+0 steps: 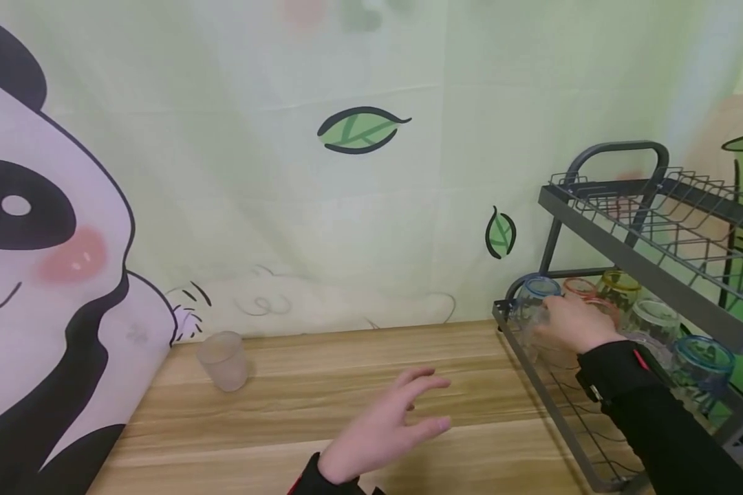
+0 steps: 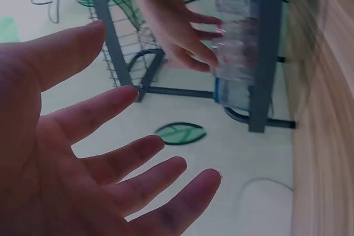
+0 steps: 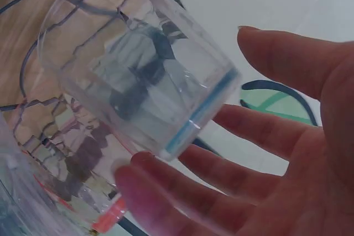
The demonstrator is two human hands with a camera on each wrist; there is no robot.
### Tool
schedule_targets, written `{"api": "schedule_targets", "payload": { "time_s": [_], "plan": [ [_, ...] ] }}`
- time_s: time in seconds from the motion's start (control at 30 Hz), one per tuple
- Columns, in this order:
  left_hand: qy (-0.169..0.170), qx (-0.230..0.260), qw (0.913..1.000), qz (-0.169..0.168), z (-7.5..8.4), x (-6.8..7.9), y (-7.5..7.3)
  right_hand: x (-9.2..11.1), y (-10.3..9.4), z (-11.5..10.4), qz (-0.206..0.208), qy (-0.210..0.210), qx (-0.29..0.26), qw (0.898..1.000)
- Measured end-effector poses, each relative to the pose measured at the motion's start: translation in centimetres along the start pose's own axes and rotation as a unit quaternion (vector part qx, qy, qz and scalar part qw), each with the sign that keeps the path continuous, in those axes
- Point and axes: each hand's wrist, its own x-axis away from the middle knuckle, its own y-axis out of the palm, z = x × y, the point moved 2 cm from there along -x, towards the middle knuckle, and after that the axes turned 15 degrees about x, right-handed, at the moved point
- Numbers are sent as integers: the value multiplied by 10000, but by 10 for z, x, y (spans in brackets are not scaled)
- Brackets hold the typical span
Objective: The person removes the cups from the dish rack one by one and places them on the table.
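My right hand (image 1: 574, 324) reaches over the lower tier of a dark metal rack (image 1: 571, 430), among upside-down-looking clear glasses. In the right wrist view its thumb and fingers are spread beside a clear glass with a blue band (image 3: 149, 81); the thumb stands apart from it, and whether the fingers touch it I cannot tell. A red-edged glass (image 3: 83, 153) is next to that one. My left hand (image 1: 386, 430) hovers over the wooden table with fingers loosely spread and nothing in them, as the left wrist view also shows for this palm (image 2: 61, 153).
A frosted cup (image 1: 224, 361) stands at the table's back left. More glasses line the rack: a yellow-rimmed one (image 1: 619, 285), a clear-rimmed one (image 1: 654, 317) and a blue-rimmed one (image 1: 702, 361). The wire upper tier (image 1: 662, 220) overhangs them. Behind hangs a printed cloth (image 1: 272, 206).
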Motion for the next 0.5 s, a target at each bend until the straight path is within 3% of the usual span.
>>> {"api": "schedule_targets", "payload": {
  "time_s": [0.27, 0.5],
  "plan": [
    [424, 299, 9986, 68, 18, -15, 10, -14, 4, 11, -189, 3, -304, 9994],
    [538, 364, 9979, 89, 21, -18, 13, -18, 7, 18, -396, -80, -624, 9972]
  ]
}}
